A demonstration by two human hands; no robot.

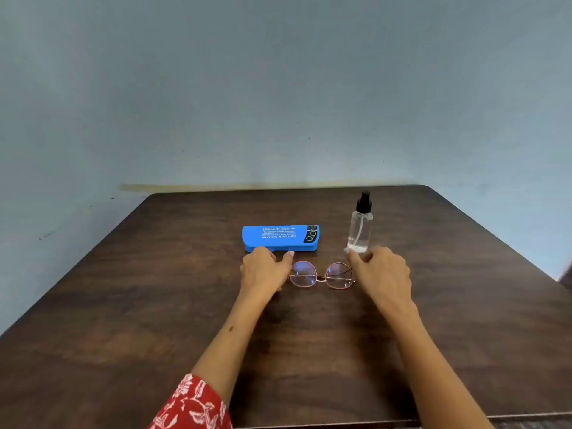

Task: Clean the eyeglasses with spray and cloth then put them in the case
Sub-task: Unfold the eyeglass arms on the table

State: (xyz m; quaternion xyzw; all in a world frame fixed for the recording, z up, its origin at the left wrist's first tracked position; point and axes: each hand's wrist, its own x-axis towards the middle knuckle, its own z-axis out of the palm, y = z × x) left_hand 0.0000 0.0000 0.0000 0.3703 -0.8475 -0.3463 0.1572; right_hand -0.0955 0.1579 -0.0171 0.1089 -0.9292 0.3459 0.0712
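Note:
Round eyeglasses with a thin rose-gold frame lie folded on the dark wooden table. My left hand hovers at their left end, fingers reaching the front edge of the closed blue case just behind. My right hand is at the glasses' right end, fingers loosely curved, its fingertips close to the base of the clear spray bottle with a black pump top. Neither hand holds anything. No cloth is in view.
A pale blue wall rises right behind the table's far edge. The table's near edge runs along the bottom right. A red patterned sleeve shows at the bottom.

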